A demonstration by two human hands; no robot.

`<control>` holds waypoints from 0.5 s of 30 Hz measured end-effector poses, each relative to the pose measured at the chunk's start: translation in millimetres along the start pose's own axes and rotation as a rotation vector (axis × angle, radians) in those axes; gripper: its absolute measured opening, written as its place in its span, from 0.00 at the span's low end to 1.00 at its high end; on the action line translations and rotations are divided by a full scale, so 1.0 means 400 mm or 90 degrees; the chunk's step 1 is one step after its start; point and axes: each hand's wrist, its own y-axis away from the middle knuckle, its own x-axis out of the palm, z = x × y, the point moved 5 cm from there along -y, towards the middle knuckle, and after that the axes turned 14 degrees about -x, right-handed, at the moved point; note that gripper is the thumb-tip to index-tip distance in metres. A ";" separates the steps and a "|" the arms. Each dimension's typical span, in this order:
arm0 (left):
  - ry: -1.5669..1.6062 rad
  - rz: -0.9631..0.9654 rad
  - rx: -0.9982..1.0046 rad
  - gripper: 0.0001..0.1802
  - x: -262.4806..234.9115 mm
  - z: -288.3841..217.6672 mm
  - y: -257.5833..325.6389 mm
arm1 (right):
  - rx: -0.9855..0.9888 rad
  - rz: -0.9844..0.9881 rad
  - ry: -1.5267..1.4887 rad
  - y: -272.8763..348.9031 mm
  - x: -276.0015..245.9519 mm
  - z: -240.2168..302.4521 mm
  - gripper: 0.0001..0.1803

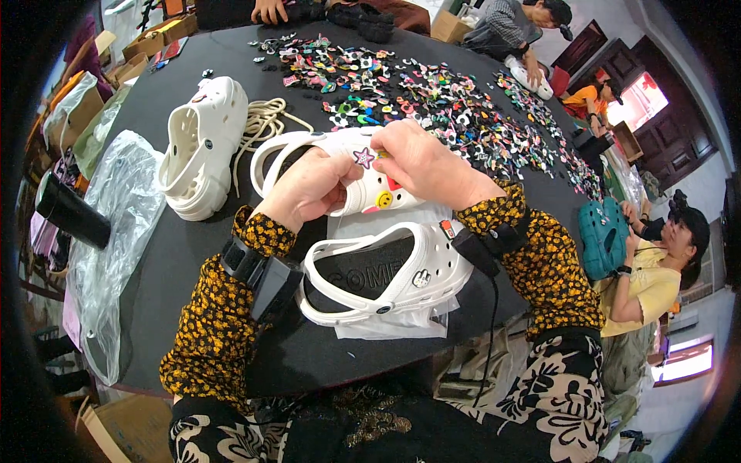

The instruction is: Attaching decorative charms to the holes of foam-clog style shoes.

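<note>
Loose shoe charms (463,116) litter the black desk (305,355). Left hand (309,185) grips a white clog (336,140) midway; right hand (424,162) bunches on it, its grip hidden, I can't tell. Crooked pressing could pop the star charm (363,159) loose.

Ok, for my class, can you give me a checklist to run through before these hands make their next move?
1. Left hand on the decorated clog: ok.
2. Right hand at the same clog: ok, beside the star charm.
3. Star charm pushed fully in: cannot tell.
4. Nearer white clog on the table: ok, on a white sheet.
5. Loose charms spread out beyond the clogs: ok.
6. Cream cord tidied away: not ok, lying loose.
</note>
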 end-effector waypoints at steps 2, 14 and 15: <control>0.012 0.004 0.003 0.04 0.004 -0.001 0.003 | -0.056 0.001 0.120 0.001 0.002 0.013 0.11; 0.044 0.005 0.041 0.03 0.000 0.006 -0.021 | 0.016 0.125 0.375 0.001 0.028 0.021 0.06; 0.057 0.019 0.051 0.04 0.000 0.005 -0.021 | 0.017 0.126 0.375 0.001 0.028 0.020 0.06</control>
